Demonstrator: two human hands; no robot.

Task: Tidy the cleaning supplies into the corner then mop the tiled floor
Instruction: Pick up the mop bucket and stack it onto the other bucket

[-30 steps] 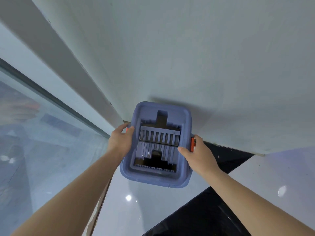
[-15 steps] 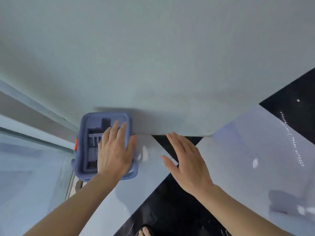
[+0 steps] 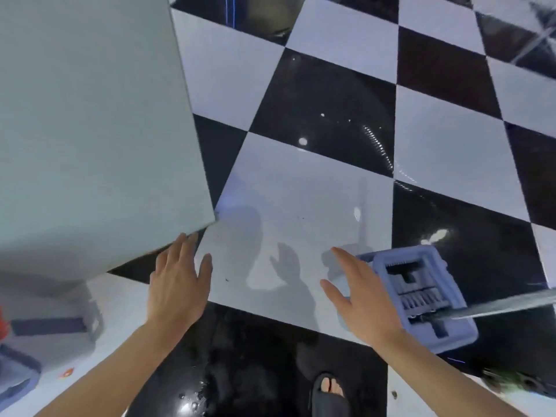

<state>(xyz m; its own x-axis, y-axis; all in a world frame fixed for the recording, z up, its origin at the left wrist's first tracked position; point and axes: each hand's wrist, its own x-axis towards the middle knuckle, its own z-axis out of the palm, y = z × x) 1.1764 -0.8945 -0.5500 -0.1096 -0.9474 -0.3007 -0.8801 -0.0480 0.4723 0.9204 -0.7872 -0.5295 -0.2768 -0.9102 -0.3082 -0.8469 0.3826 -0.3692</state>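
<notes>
Blue plastic mop bucket (image 3: 421,296) with a slotted wringer insert sits on the floor just right of the right hand (image 3: 359,296), straddling a white tile and a black tile, tilted diagonally in the view. Right hand's outer edge overlaps the bucket's near-left rim in the view; cannot tell if it touches. A grey metal pole (image 3: 505,305), blurred, runs from the bucket's slot area out to the right edge of frame.

Right hand is spread flat, palm down, fingers straight and slightly apart, holding nothing. Left hand (image 3: 177,284) is also spread, palm down, fingers straight, holding nothing; its fingertips sit at the bottom edge of a pale grey-white wall corner (image 3: 90,130) that fills the area above and left of it. Cannot tell if the fingertips touch the wall.

Between the two hands: glossy white floor tile (image 3: 288,212) carrying hand shadows. Glossy black-and-white checkered tiled floor (image 3: 331,100) extends beyond both hands, with light reflections.

Below the right hand, near the bottom edge: a foot in a black open-toe slide sandal (image 3: 329,397) on a black tile. Far left of the left hand, at the frame edge: part of another blue plastic container (image 3: 18,377), cut off and blurred, with an orange bit above it.
</notes>
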